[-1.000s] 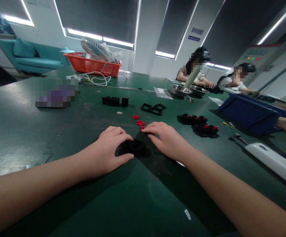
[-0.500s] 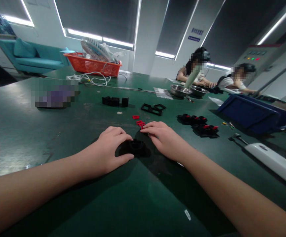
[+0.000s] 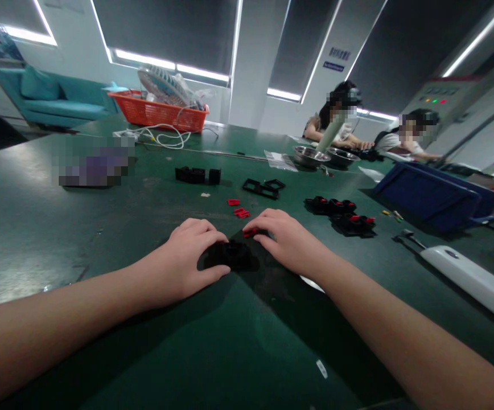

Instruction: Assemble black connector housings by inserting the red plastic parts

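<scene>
With our left hand we hold the black plastic housing on the green table, fingers curved along its far side and thumb along its near edge, the grip closed only as far as the part's width lets it. The housing lies in deep shadow, so we can make out little more than what seems a raised middle on a flat base. Just right of the housing and slightly beyond it, our right hand pinches a small red clip, thumb and fingertips drawn nearly together on it. Beyond the housing we see loose red clips in a short trail, and farther past it some black rectangular frames. Black blocks stand beyond the housing to its left. To its right, and somewhat beyond, lie two black assemblies with red pieces on them; farther right of the housing is a blue bin, and nearer than that a white handheld tool. A small white label lies on our side of the housing, off to the right. Far beyond the housing are an orange basket to the left and steel bowls to the right.
</scene>
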Action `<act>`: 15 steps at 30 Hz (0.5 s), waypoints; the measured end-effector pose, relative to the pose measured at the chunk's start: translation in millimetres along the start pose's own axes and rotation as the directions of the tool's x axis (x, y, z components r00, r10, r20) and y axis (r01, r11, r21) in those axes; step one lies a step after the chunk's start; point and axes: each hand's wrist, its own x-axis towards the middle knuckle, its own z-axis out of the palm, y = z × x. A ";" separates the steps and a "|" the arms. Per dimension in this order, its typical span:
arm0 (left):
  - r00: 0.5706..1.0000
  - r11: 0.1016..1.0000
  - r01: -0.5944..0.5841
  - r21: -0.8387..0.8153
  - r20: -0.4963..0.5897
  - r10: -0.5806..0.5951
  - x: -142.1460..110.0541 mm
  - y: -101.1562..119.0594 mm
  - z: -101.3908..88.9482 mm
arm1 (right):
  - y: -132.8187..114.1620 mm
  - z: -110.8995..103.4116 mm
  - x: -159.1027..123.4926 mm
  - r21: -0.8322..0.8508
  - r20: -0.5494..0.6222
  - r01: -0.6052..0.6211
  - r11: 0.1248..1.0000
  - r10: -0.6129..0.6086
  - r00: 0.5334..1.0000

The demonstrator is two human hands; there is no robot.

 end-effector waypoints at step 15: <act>1.000 1.000 0.005 -0.002 -0.002 -0.005 -0.2 -0.4 0.8 | -2.3 -1.1 -0.5 0.003 -0.026 0.023 1.000 -0.023 0.999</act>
